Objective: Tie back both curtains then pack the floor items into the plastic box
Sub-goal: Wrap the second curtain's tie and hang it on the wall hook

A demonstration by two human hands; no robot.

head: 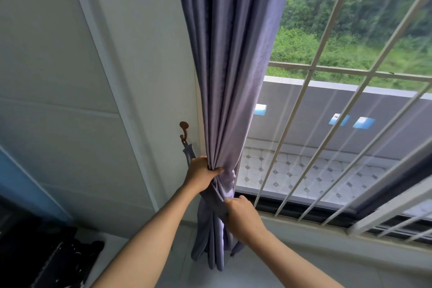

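The left hand (pixel 201 174) is clamped around the gathered curtain (pixel 230 77), bunching its folds into a narrow waist just beside the window frame. Below and to the right of it, the right hand (pixel 242 214) is closed on the free end of the tieback (pixel 216 195) — a strip of the same purple cloth that runs slanting up behind the left hand to the wall hook (pixel 184 130). The hook sits above and slightly left of the left hand, close by; the curtain's long axis hangs vertical between both hands. The next move probably carries the strip's end around the bundle and up to that hook — the left hand is nearer it.
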